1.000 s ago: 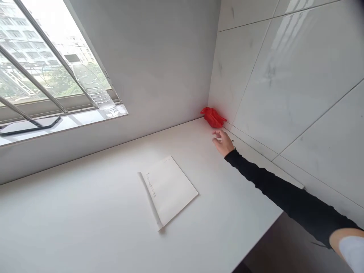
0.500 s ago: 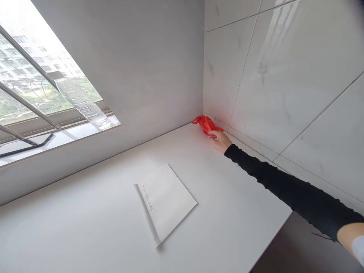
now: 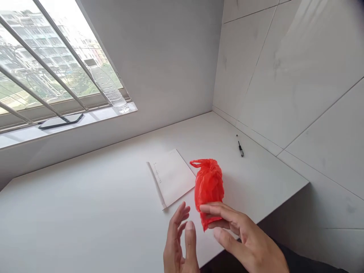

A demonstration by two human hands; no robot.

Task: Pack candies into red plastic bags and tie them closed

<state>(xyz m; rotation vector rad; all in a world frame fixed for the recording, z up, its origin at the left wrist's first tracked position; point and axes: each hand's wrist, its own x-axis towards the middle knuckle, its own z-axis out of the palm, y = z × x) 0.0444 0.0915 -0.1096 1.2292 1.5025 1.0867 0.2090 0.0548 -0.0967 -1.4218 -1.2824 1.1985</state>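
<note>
A crumpled red plastic bag (image 3: 209, 184) lies on the white table, its looped handle toward the far left and its lower end toward me. My right hand (image 3: 241, 235) is at the bag's near end, fingers stretched out across it and thumb apart; whether the fingertips touch the plastic I cannot tell. To the left of the bag is my left hand (image 3: 182, 242), open, with thumb and fingers spread and nothing between them. Just beyond my hands lies a white notepad (image 3: 172, 178) with a folded-over left edge and small printed marks; the bag sits against its right corner.
A black pen (image 3: 240, 149) lies on the table (image 3: 85, 197) near the tiled wall (image 3: 298, 94). On the barred window's sill stand a clear plastic bottle (image 3: 109, 87) and a dark-edged flat device (image 3: 61, 120). The table's right edge drops off beside my right arm.
The red bag has come from the far corner to the near side of the notepad, and my right hand has drawn back with it. My left hand has entered view. The pen now shows.
</note>
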